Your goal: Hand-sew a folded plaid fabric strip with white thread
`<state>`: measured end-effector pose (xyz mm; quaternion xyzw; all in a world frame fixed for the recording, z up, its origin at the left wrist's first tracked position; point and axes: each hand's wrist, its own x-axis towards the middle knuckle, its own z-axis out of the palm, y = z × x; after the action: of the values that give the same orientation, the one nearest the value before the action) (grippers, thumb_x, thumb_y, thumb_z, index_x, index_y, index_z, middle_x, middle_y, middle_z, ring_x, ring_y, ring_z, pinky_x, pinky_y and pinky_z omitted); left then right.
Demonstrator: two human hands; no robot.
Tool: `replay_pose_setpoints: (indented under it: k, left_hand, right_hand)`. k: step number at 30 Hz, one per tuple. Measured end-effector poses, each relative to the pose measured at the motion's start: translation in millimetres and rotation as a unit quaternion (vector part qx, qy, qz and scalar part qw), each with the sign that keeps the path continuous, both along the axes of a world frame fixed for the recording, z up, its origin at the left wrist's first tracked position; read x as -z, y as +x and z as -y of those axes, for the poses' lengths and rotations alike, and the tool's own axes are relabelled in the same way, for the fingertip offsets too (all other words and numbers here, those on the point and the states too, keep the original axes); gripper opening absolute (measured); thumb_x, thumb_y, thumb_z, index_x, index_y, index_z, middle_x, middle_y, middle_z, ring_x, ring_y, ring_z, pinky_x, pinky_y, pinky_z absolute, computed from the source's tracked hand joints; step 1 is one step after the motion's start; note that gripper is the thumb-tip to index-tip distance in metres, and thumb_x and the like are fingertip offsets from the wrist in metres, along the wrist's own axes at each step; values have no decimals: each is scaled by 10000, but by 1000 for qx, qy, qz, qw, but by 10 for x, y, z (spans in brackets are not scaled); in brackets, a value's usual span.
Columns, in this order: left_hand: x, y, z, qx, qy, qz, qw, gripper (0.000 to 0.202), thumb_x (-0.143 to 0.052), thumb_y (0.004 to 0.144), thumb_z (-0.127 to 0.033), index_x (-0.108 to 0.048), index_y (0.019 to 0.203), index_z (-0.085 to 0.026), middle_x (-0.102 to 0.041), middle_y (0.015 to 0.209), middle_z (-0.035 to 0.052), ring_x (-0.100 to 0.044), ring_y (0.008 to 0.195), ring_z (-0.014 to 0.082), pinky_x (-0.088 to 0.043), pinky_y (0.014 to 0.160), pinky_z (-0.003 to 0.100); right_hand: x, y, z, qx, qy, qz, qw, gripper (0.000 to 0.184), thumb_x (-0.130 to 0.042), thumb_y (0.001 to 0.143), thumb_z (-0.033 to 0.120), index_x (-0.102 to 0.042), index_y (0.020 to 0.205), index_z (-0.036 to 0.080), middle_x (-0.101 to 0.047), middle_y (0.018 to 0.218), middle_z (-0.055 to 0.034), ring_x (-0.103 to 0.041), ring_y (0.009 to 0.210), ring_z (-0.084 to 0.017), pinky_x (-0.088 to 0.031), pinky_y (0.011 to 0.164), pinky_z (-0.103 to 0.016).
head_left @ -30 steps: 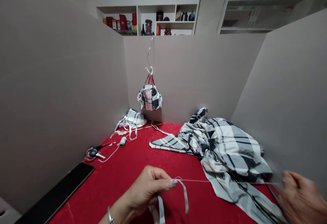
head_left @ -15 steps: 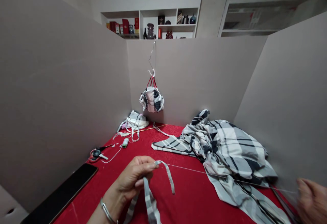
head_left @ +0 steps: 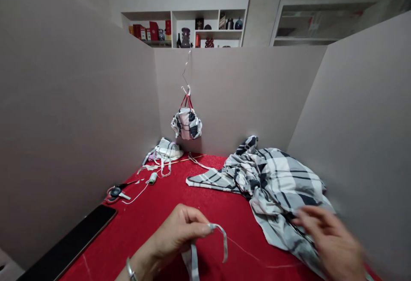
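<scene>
Though blurred, right hand (head_left: 330,242) above plaid cloth (head_left: 276,174)

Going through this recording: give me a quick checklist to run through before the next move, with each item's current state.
1. Left hand pinches the fabric strip in its fingers: ok.
2. Thread leaving the strip is taut: not ok, it sags.
3. Right hand holds the thread's far end: cannot tell, the hand is blurred.
4. Scissors and thread spool lie away from both hands: ok.
5. Plaid cloth lies clear of the thread: cannot tell, the thread's far end is hard to follow.
</scene>
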<state>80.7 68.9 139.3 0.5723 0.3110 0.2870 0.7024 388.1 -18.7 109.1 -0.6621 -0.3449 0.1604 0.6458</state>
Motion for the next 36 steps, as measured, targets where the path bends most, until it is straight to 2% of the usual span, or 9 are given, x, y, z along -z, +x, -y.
replay_pose_setpoints:
  k: [4,7,10,17,22,26,29,32,36]
  left_hand:
    - [46,151,127,28,53,-68,996,263,-702,645,-356,-685,661,-94,-383,444,-60,-254,442,48,-155,424,199]
    - [69,189,155,47,89,-88,991,271,-676,676,-364,-696,694,-95,-374,453,-60,-244,452,54,-154,431,207]
    - [79,197,153,39,106,-104,988,275,-679,669,-365,-681,662,-90,-375,452,-59,-251,457,59,-165,435,208]
    - [83,160,140,6,137,-133,982,221,-639,700,-325,-681,695,-109,-457,523,-34,-349,524,84,-247,481,195]
    - [88,143,120,32,99,-136,985,225,-661,674,-327,-678,724,-108,-452,523,-40,-338,507,76,-246,472,189]
    - [50,159,138,54,62,-99,992,218,-684,650,-313,-684,702,-101,-487,526,-30,-360,508,71,-258,481,186]
    - [16,170,181,101,16,-79,992,203,-717,602,-288,-698,680,-102,-512,517,-23,-379,488,66,-263,467,182]
    - [-3,173,214,129,5,-76,989,173,-720,586,-252,-711,682,-109,-532,527,-18,-392,481,63,-269,455,177]
    - [-13,179,218,87,43,-86,992,151,-692,622,-244,-711,687,-109,-541,523,-16,-404,489,67,-284,471,183]
  right_hand:
    - [-40,-928,-19,-286,-70,-89,952,404,-730,566,362,-645,909,166,-419,522,68,-413,468,-100,-354,470,-211]
    - [23,-1130,18,-346,-76,-68,933,254,-691,641,368,-651,764,150,-334,502,77,-327,469,-85,-300,466,-201]
    - [88,-1032,49,-344,-53,13,937,309,-562,773,418,-581,609,156,-404,502,43,-355,475,-99,-300,465,-209]
    - [99,-943,80,-329,-14,232,915,230,-495,828,282,-606,654,182,-545,567,1,-491,520,-131,-361,544,-231]
    - [134,-924,71,-364,-45,96,925,174,-562,791,336,-627,729,186,-526,556,24,-486,515,-124,-372,517,-220]
    - [230,-632,-168,-262,-75,-107,956,302,-601,748,452,-612,888,184,-583,609,10,-574,575,-164,-445,529,-246]
    - [201,-524,-305,-192,-53,-102,975,385,-674,663,475,-646,881,159,-646,662,-28,-625,674,-200,-486,668,-293]
    - [50,-698,-221,-208,-15,-77,975,433,-670,703,443,-631,1034,167,-703,840,-75,-642,831,-216,-476,810,-317]
    - [-136,-1011,42,-280,4,-64,958,272,-615,784,401,-638,963,197,-708,745,-48,-651,650,-178,-522,626,-259]
